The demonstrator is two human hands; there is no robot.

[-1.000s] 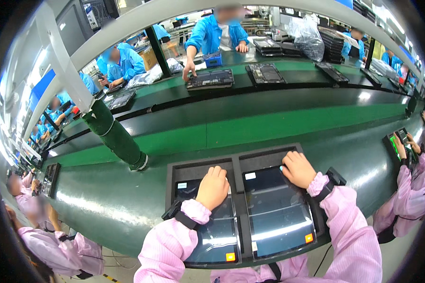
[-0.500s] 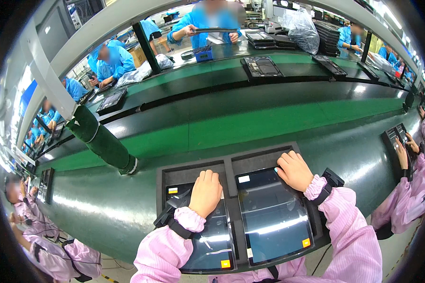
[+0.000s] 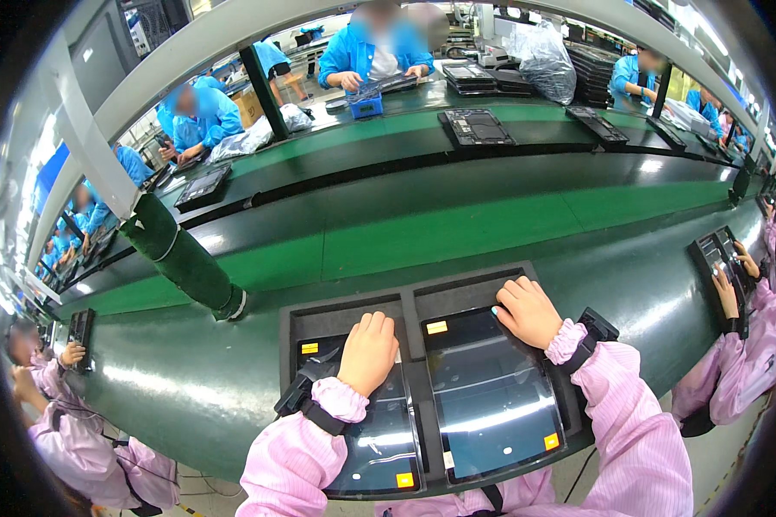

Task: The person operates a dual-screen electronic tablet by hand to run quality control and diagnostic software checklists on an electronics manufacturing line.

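Note:
A black two-bay tray [image 3: 409,297] lies on the dark green bench in front of me. Each bay holds a dark glossy screen panel with small orange and yellow stickers. My left hand [image 3: 368,351] rests fingers-down on the upper part of the left panel [image 3: 372,444]. My right hand [image 3: 527,312] presses with curled fingers on the top right corner of the right panel [image 3: 483,396]. Both arms are in pink striped sleeves with black wrist straps.
A green conveyor belt [image 3: 457,233] runs across beyond the tray. A padded green post [image 3: 181,258] slants down at the left. Workers in pink sit at my left and right with their own trays [image 3: 717,258]. People in blue work across the line, near stacked trays [image 3: 476,127].
My view has shifted slightly. Both hands stay on the panels, each edging a little on its panel. The worker in blue across the line has put down a lifted dark part.

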